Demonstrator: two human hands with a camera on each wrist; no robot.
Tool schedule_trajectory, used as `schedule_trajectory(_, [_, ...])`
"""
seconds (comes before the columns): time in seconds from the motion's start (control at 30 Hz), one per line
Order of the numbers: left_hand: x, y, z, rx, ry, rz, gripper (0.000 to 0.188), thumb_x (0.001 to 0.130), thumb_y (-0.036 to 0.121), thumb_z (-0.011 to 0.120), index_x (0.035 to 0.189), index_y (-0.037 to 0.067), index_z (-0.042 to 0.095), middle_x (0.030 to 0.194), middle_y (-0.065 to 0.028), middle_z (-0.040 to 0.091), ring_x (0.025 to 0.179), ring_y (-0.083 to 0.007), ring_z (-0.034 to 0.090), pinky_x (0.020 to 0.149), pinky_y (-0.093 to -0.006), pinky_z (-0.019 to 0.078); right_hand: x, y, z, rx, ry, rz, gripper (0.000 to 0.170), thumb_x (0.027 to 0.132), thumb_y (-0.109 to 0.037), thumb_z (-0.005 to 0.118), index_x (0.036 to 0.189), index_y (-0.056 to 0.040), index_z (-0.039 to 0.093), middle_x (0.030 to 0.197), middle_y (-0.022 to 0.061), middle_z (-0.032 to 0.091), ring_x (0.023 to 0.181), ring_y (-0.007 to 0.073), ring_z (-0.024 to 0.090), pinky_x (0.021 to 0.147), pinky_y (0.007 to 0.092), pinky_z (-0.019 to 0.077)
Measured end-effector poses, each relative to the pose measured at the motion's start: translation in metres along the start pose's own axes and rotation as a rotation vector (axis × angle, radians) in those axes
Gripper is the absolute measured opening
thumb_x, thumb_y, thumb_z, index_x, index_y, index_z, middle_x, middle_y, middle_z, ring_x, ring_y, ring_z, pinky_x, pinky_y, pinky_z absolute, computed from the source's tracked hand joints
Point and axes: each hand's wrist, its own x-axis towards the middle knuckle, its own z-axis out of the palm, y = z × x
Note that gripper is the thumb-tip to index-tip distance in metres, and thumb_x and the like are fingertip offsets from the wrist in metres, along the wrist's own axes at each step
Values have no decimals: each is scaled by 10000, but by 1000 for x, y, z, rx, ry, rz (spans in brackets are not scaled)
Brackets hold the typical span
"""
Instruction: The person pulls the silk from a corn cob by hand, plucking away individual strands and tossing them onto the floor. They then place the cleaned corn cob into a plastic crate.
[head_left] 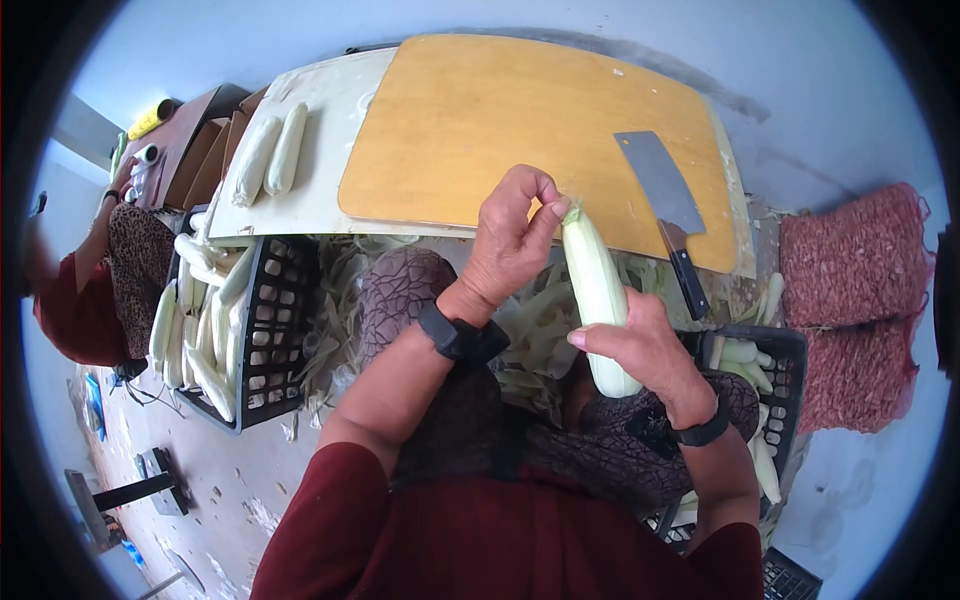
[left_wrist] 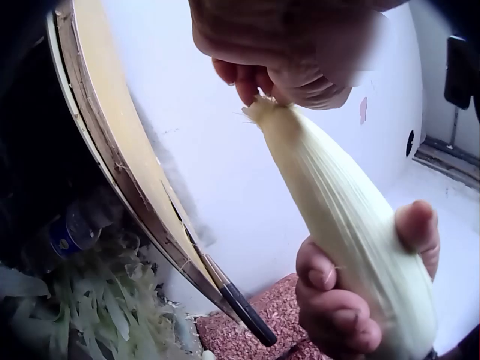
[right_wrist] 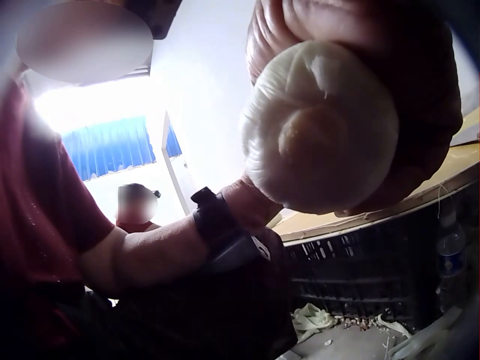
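Note:
An ear of corn (head_left: 597, 270) in its pale green husk slants in front of my body, tip up toward the table. My left hand (head_left: 515, 235) pinches the frayed tip between thumb and fingers. Lower down, my right hand (head_left: 657, 345) grips the ear near its thick end, thumb across the front. In the left wrist view the husk (left_wrist: 341, 202) looks smooth and closed along its length, with fine shreds at the tip. The right wrist view faces the round cut base (right_wrist: 322, 127) of the ear, the right hand's fingers wrapped around it.
Beyond my hands, a cleaver (head_left: 660, 180) lies on the yellow board (head_left: 510, 120), its handle over the near edge. Two husked ears (head_left: 270, 155) lie at left. Crates of corn stand left (head_left: 255, 340) and right (head_left: 795, 380). Red mesh sacks (head_left: 850, 270) and another person (head_left: 80, 310) flank the table.

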Motion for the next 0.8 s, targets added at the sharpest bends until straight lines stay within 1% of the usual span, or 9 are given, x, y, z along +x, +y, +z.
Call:
schedule_trajectory(0.13, [2, 1, 1, 248, 112, 267, 103, 811, -39, 572, 844, 5, 486, 792, -109, 511, 726, -236, 523, 663, -318, 441, -2, -2, -2, 47, -30, 12, 372, 658, -254, 739, 811, 53, 595, 669, 114, 621, 623, 159, 614, 570, 302, 479])
schedule_trajectory(0.27, [2, 5, 4, 195, 151, 155, 156, 763, -73, 596, 833, 8, 482, 793, -118, 512, 722, -276, 524, 658, -337, 439, 0, -5, -3, 94, -32, 21, 350, 661, -240, 740, 808, 44, 597, 669, 106, 621, 621, 151, 609, 570, 294, 475])
schedule_trajectory(0.33, [3, 15, 1, 333, 152, 355, 147, 771, -67, 594, 828, 6, 479, 793, -115, 514, 716, -267, 523, 661, -332, 438, -4, -6, -2, 93, -20, -3, 323, 668, -218, 737, 807, 36, 593, 669, 90, 612, 619, 139, 598, 568, 283, 467])
schedule_trajectory(0.43, [2, 20, -6, 404, 71, 425, 134, 788, -51, 588, 833, 8, 477, 789, -107, 516, 709, -255, 516, 664, -323, 438, -3, -6, -7, 206, -27, 68, 318, 676, -201, 731, 824, 43, 590, 667, 75, 598, 617, 131, 585, 566, 282, 460])
schedule_trajectory(0.57, [2, 8, 1, 232, 164, 241, 125, 803, -34, 585, 842, 13, 477, 783, -105, 515, 705, -247, 511, 666, -312, 436, -5, -12, -7, 166, -52, -11, 304, 686, -193, 723, 813, 44, 581, 664, 68, 589, 620, 119, 576, 562, 279, 450])
schedule_trajectory(0.63, [-1, 10, 0, -32, 124, -34, 104, 827, -16, 574, 848, 15, 476, 785, -95, 518, 713, -219, 512, 663, -292, 433, -3, -13, -6, 178, -58, 17, 298, 685, -192, 723, 810, 40, 583, 665, 69, 590, 617, 120, 575, 560, 279, 449])
schedule_trajectory(0.67, [-2, 13, -2, -33, 125, -35, 104, 827, -16, 574, 848, 15, 476, 785, -95, 518, 713, -219, 512, 663, -292, 433, -3, -12, -5, 193, -60, 49, 293, 684, -191, 723, 807, 36, 585, 665, 69, 590, 614, 120, 574, 558, 279, 447])
schedule_trajectory(0.73, [0, 23, -8, 222, 67, 390, 75, 874, 21, 545, 848, 15, 476, 804, -79, 522, 726, -158, 500, 662, -260, 425, -3, -11, -6, 192, -36, 61, 292, 681, -189, 724, 807, 36, 589, 664, 70, 591, 609, 123, 574, 554, 281, 447])
schedule_trajectory(0.8, [1, 18, -5, 114, 103, 277, 72, 881, 26, 540, 850, 16, 475, 812, -75, 523, 730, -147, 496, 661, -256, 424, -3, -10, -7, 189, -16, 72, 291, 678, -188, 725, 808, 36, 592, 663, 70, 593, 604, 125, 573, 549, 283, 446])
